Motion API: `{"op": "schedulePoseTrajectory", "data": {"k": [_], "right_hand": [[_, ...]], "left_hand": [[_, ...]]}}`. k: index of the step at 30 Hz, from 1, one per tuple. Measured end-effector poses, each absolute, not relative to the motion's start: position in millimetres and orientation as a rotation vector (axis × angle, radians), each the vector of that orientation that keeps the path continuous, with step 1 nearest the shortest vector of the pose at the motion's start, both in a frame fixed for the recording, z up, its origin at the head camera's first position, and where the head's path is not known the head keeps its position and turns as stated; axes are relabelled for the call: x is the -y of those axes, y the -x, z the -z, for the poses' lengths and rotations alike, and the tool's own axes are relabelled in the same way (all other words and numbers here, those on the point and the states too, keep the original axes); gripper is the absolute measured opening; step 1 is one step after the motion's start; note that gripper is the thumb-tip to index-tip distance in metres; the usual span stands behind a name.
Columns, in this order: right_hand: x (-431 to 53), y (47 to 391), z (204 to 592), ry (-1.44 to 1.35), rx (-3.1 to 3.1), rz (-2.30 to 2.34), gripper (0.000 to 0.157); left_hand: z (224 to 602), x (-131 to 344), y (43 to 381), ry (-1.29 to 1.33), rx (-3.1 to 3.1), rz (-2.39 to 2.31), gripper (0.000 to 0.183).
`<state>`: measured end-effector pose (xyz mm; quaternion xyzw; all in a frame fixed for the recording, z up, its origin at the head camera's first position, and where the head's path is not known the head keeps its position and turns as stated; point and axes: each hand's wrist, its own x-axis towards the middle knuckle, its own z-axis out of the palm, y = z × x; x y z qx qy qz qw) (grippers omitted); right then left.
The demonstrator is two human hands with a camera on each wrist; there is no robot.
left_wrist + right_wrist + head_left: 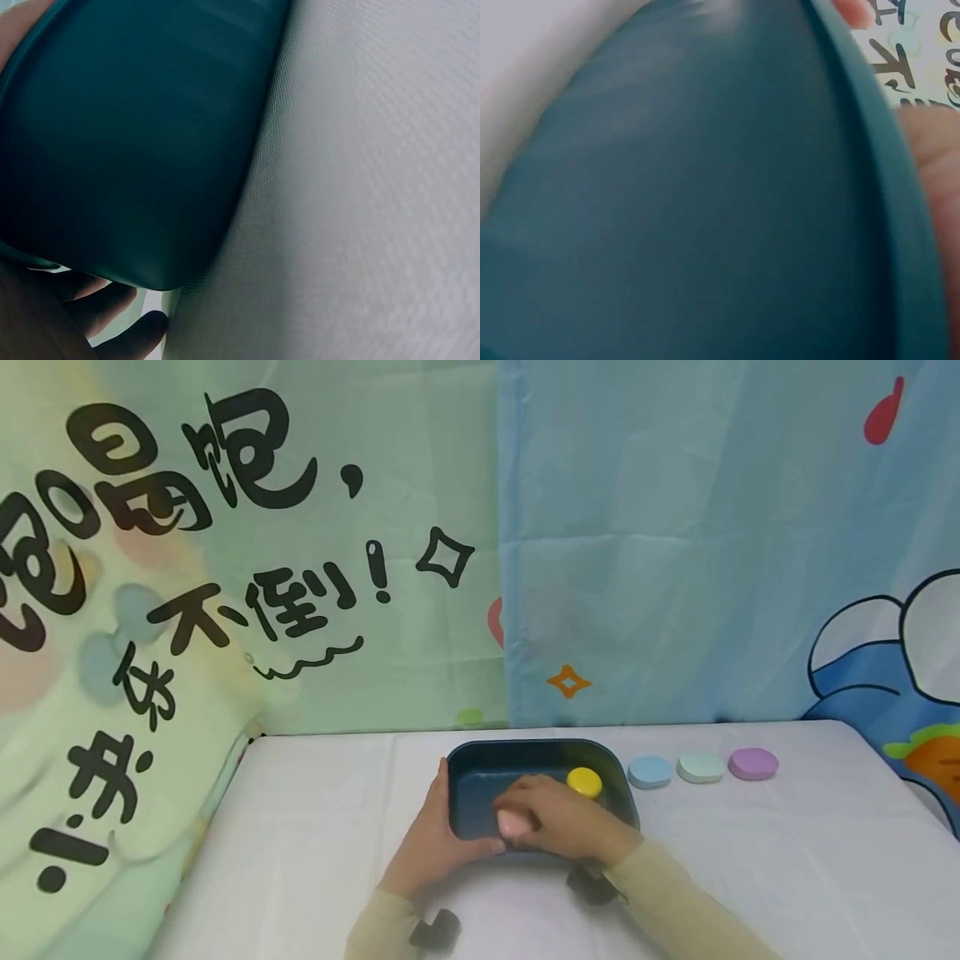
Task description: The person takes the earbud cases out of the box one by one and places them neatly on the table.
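A dark blue rectangular tray (480, 777) sits on the white cloth in front of me. My left hand (431, 843) holds its near left corner, thumb along the front rim and fingers against the left side. Over the near part of the tray, my right hand (570, 818) grips a pale pink rounded piece (516, 823), partly hidden by its fingers. A yellow round piece (584, 782) is in the tray, just beyond the right hand. In the left wrist view, the tray's outer wall (142, 150) is beside the left fingers (135, 334). The tray wall (705, 187) fills most of the right wrist view.
Right of the tray, a blue piece (650, 772), a mint piece (701, 767) and a purple piece (753, 763) lie in a row on the white tablecloth (300, 843). A printed curtain (645, 543) hangs behind the table and along its left side.
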<state>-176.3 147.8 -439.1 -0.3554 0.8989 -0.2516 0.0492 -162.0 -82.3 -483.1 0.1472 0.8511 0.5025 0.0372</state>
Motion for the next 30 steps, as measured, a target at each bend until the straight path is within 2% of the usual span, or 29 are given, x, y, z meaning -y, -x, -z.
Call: {"op": "schedulePoseTrajectory", "data": {"k": [10,30], "right_hand": [[-148,169,437,0.755,-2.936,0.797,0.042],[-173,153,427,0.488,-3.169,0.844,0.048]], "left_hand": [[483,82,160,-0.405,-2.618,-1.498,0.132],[484,82,161,-0.395,-2.601,-1.511,0.133]]}}
